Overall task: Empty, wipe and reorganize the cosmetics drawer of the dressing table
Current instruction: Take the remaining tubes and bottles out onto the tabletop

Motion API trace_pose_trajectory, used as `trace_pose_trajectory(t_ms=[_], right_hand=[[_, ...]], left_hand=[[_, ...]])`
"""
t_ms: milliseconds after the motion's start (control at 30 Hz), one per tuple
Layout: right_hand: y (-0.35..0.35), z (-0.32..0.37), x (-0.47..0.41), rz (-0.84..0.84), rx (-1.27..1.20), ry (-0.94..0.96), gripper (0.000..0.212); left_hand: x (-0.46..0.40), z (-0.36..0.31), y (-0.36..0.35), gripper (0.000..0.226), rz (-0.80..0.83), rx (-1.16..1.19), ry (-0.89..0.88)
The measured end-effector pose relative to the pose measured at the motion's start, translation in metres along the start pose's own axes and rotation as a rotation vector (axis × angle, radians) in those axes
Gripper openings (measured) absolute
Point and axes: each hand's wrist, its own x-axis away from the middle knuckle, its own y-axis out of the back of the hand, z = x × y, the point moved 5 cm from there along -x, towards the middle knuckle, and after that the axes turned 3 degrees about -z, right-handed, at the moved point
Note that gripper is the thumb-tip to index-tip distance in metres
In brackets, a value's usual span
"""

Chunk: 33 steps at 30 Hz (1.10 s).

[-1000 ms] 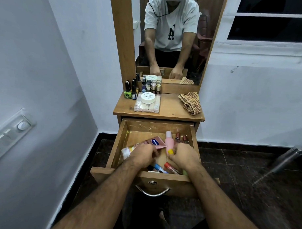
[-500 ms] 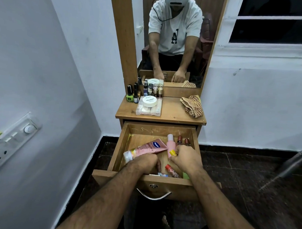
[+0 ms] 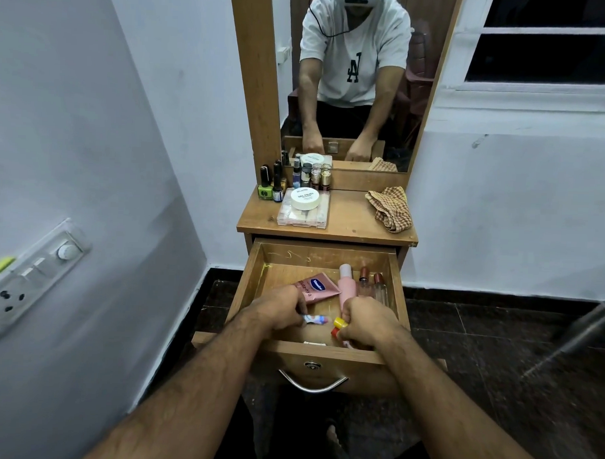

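Both hands work inside the open wooden drawer [image 3: 248,282] of the dressing table: the left hand [image 3: 277,309] curls round a small blue-and-white tube [image 3: 314,319] near the drawer's front edge, while the right hand [image 3: 368,322] is clamped on several small items, a yellow cap [image 3: 340,322] and a red cap [image 3: 335,332] poking out of the fist. Still lying in the drawer are a pink squeeze tube [image 3: 318,287], a pink bottle with a white cap [image 3: 346,284] and two slim glass vials [image 3: 371,286] by the right wall. On the bench [image 3: 349,220] above stand nail polish bottles [image 3: 265,187] at the back left corner, a round white tub [image 3: 305,198] atop a clear case, and a checked cloth [image 3: 389,208] at the right edge. With the right fist so full, a loose item could slip and roll off onto the dark floor.
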Motion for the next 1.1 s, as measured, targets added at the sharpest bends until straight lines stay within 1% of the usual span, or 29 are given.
trace_pose_trajectory(t_ms=[100, 200, 300, 400, 500, 567, 667, 733, 767, 833, 933, 1033, 1100], right_hand=[[-0.003, -0.001, -0.002, 0.005, 0.041, -0.002, 0.034], [-0.008, -0.001, -0.005, 0.014, 0.021, -0.004, 0.040], [-0.010, 0.000, -0.005, 0.016, 0.016, 0.021, 0.041], [-0.006, 0.000, -0.005, 0.005, -0.001, 0.051, 0.035], [0.000, 0.001, -0.004, -0.015, -0.065, 0.076, 0.026], [0.005, 0.001, -0.003, -0.046, -0.138, 0.083, 0.018], [0.015, -0.001, -0.001, -0.085, -0.380, 0.060, 0.014], [0.024, 0.001, -0.001, -0.112, -0.581, 0.067, 0.009], [0.029, 0.002, 0.000, -0.127, -0.680, 0.063, 0.008], [0.041, 0.010, -0.004, -0.169, -0.843, 0.047, 0.009], [0.067, 0.031, -0.015, -0.272, -0.910, 0.087, 0.011], [0.086, 0.052, -0.029, -0.276, -1.039, 0.099, 0.017], [0.093, 0.061, -0.039, -0.276, -1.060, 0.084, 0.019]], left_hand=[[0.001, 0.003, 0.002, 0.021, -0.005, 0.007, 0.020], [0.003, 0.004, 0.005, 0.025, -0.021, 0.009, 0.025], [0.004, 0.004, 0.008, 0.027, -0.036, 0.047, 0.042], [0.003, 0.006, 0.009, 0.026, -0.036, 0.138, 0.070], [0.004, 0.009, 0.012, 0.016, -0.063, 0.311, 0.111], [0.006, 0.013, 0.017, 0.006, -0.093, 0.480, 0.137], [0.007, 0.022, 0.030, 0.010, -0.171, 0.709, 0.188], [0.006, 0.031, 0.043, 0.007, -0.252, 0.781, 0.215], [0.004, 0.036, 0.050, 0.009, -0.298, 0.801, 0.233], [-0.001, 0.050, 0.065, 0.011, -0.394, 0.809, 0.280], [-0.013, 0.067, 0.092, 0.014, -0.525, 0.763, 0.329], [-0.026, 0.073, 0.118, 0.019, -0.581, 0.682, 0.369], [-0.036, 0.071, 0.131, 0.022, -0.580, 0.631, 0.382]])
